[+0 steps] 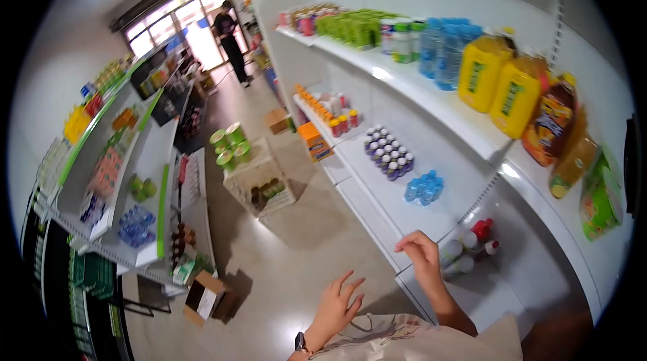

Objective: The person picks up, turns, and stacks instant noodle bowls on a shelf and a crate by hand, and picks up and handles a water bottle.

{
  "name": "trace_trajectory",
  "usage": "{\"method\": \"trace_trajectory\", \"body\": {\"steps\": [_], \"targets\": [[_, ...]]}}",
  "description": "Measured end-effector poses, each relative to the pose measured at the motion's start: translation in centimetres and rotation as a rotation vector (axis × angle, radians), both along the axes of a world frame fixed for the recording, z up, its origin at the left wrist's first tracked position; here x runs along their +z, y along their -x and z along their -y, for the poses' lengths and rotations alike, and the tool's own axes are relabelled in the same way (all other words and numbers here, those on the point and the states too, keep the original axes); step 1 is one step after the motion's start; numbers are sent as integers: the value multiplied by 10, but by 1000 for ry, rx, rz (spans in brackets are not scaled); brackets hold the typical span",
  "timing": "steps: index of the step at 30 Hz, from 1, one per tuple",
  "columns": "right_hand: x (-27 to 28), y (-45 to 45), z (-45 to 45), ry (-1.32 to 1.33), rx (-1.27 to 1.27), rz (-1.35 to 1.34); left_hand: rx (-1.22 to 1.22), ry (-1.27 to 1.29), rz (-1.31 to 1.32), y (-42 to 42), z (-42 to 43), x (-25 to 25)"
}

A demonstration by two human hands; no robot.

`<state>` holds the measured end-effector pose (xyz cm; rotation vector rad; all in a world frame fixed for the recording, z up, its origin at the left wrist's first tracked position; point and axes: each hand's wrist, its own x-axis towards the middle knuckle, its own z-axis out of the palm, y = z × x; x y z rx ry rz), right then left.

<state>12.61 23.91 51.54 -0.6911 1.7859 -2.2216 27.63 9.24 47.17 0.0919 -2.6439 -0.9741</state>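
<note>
several blue bottles, on white shelf, beyond right hand

Along the right runs an upper shelf with water bottles on it, then jugs nearer, and a pouch at the near end. Beneath, on the lower shelf, small bottles stand beyond a bottle cluster. The right hand is nearest that shelf's front edge; the left hand is left of it, over the floor. Farther ahead, a crate stands in the aisle, cans on top. An open box lies beside the left-hand shelving.
</note>
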Motion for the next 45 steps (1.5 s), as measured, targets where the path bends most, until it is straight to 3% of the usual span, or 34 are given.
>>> {"method": "trace_trajectory", "body": {"steps": [3,6,9,10,13,20,23,25,28,39,43,45], "targets": [[10,-8,79,-42,216,-199,117,4,-45,-23,43,10],[7,-35,149,87,435,-23,171,41,-80,-48,83,6],[-6,-57,203,414,695,440,257,23,-18,-76,123,1],[-8,-63,217,552,729,739,298,19,-7,-84,137,1],[-18,-51,250,781,898,1116,404,-21,27,-109,166,-4],[-32,-32,313,690,797,1139,554,-248,-102,-118,241,-24],[-30,-20,349,700,809,1170,710,-1212,-418,-118,294,-40],[-34,-9,373,707,842,1158,315,-1946,-817,-114,332,-8],[-44,15,414,697,864,1133,-156,-2257,-1047,-101,394,-14],[-36,115,581,724,893,1065,-318,-2148,-911,8,566,4],[-40,132,634,679,921,1137,-278,-2169,-942,28,605,5],[-44,134,659,614,981,1121,-101,-1980,-817,31,623,4]]}}
